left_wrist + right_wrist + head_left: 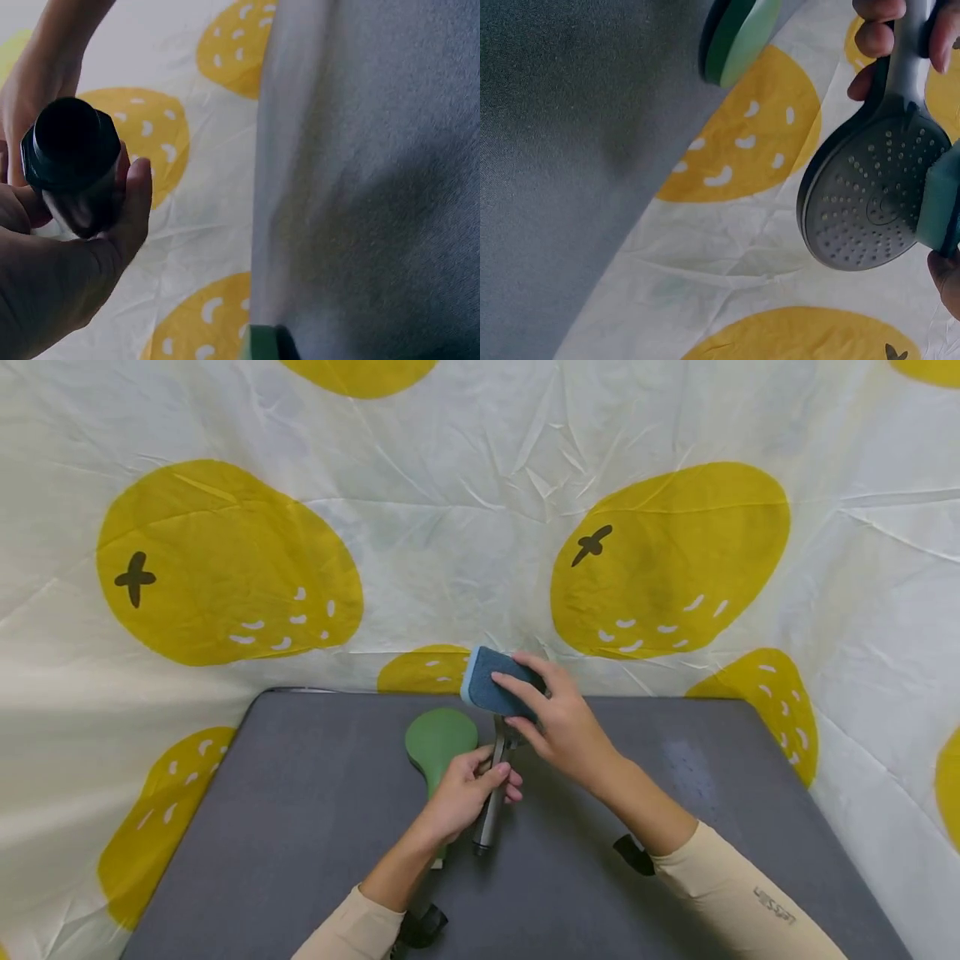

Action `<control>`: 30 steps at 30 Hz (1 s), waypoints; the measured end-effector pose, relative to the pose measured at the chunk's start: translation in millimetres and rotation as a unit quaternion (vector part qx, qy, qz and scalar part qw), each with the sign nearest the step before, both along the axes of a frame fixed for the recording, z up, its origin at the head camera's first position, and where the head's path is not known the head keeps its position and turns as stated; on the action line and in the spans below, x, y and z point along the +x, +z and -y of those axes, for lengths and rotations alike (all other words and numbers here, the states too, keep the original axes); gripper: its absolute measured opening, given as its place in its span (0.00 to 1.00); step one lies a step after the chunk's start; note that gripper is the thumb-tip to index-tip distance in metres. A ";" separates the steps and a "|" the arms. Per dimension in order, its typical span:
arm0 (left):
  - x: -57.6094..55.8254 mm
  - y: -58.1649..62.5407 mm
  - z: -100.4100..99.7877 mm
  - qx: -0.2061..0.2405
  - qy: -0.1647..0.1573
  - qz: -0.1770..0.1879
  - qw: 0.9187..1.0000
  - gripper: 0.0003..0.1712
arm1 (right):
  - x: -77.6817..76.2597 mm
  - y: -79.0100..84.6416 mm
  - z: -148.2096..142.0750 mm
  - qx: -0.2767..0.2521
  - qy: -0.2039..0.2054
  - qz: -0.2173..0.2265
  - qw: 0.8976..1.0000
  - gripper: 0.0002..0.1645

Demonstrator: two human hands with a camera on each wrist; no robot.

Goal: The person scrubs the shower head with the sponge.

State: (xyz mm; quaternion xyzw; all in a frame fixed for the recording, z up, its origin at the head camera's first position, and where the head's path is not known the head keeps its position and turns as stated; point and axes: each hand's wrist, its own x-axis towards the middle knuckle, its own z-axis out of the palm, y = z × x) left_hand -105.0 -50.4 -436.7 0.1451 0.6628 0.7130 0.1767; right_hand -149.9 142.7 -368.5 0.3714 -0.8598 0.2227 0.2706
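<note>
My left hand (474,789) grips the grey handle of a shower head (491,814), fingers wrapped round it, head end up and away from me. In the right wrist view the round nozzle face of the shower head (877,199) shows many small nozzles. My right hand (566,718) holds a blue sponge (498,681), dark on one face and light blue on the other, with fingers spread over the dark face. The light side of the sponge (936,202) lies at the edge of the nozzle face. In the head view, sponge and right hand hide most of the shower head's round end.
A green paddle-shaped thing (441,739) with a round head and a handle lies just left of the shower head, partly behind my left hand. Beneath is a dark grey table (315,827). A white cloth with yellow fruit prints (450,568) hangs behind its far edge.
</note>
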 end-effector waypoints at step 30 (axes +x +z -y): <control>0.0 -4.2 5.1 0.050 -0.030 0.006 0.998 0.21 | -25.5 35.7 -15.4 0.047 -0.039 0.002 0.998 0.37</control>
